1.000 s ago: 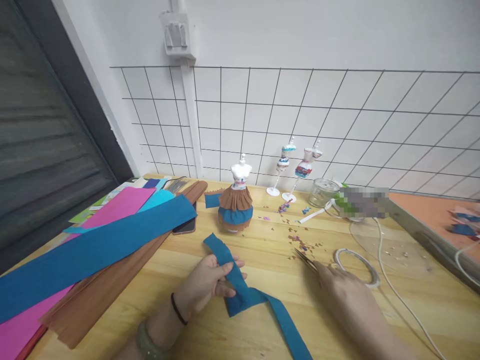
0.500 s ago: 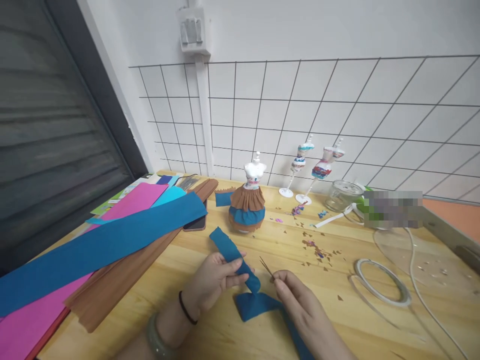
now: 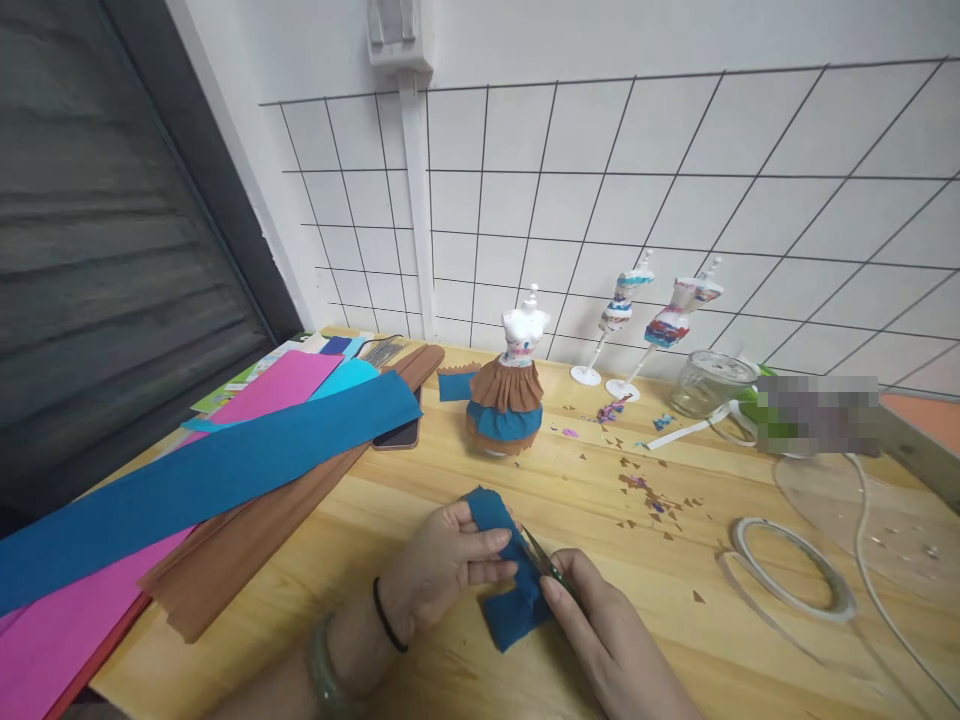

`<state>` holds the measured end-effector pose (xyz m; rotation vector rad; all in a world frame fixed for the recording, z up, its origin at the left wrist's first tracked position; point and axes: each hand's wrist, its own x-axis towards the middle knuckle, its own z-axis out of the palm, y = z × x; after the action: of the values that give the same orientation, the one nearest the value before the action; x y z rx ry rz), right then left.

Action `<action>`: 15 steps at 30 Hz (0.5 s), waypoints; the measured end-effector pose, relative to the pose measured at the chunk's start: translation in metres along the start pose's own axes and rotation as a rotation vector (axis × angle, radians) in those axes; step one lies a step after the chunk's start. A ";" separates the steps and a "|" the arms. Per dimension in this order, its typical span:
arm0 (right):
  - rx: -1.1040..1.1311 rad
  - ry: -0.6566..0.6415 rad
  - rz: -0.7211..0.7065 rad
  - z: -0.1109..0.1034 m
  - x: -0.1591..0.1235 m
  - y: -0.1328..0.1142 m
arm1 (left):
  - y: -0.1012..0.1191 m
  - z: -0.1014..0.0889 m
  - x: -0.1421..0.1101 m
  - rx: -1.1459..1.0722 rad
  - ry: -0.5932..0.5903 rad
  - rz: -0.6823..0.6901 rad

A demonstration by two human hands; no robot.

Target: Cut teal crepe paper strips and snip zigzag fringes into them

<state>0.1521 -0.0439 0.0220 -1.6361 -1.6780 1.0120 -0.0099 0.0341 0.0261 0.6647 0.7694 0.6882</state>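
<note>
My left hand [image 3: 465, 560] pinches a strip of blue crepe paper [image 3: 496, 512] between thumb and fingers. The strip folds and hangs down, its lower end [image 3: 510, 622] near the tabletop. In my right hand [image 3: 592, 610] is a small pair of scissors [image 3: 541, 556], its blades pointing up and left against the strip's right edge. The fingers hide most of the handles. Beyond my hands stands a small white dress form [image 3: 523, 335] wearing a gathered brown and blue paper skirt [image 3: 505, 400].
Blue, pink and brown paper sheets [image 3: 247, 475] lie on the left, partly over a phone [image 3: 397, 432]. Two more dress forms [image 3: 628, 300] and a glass jar [image 3: 712, 382] stand at the back right. Paper scraps [image 3: 652, 500] and a tape roll [image 3: 795, 570] lie right.
My right hand has brought the scissors up to the strip's edge. My left hand has moved slightly right with the strip. The view has shifted a little.
</note>
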 end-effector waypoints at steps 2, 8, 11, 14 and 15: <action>-0.017 -0.001 -0.005 0.000 0.000 0.000 | 0.000 0.000 0.000 -0.003 0.001 0.000; -0.039 -0.005 -0.023 -0.001 0.000 -0.002 | -0.002 -0.001 0.001 0.003 -0.021 0.000; -0.031 -0.010 -0.024 -0.001 0.000 -0.003 | -0.003 0.000 0.001 0.009 -0.015 0.006; -0.029 -0.007 -0.024 0.000 -0.001 -0.003 | -0.002 0.001 0.000 0.009 -0.004 0.014; -0.030 -0.004 -0.023 0.000 -0.001 -0.003 | -0.002 0.001 0.000 0.008 -0.005 0.014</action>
<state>0.1506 -0.0443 0.0243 -1.6312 -1.7189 0.9838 -0.0081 0.0324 0.0253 0.6797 0.7642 0.6962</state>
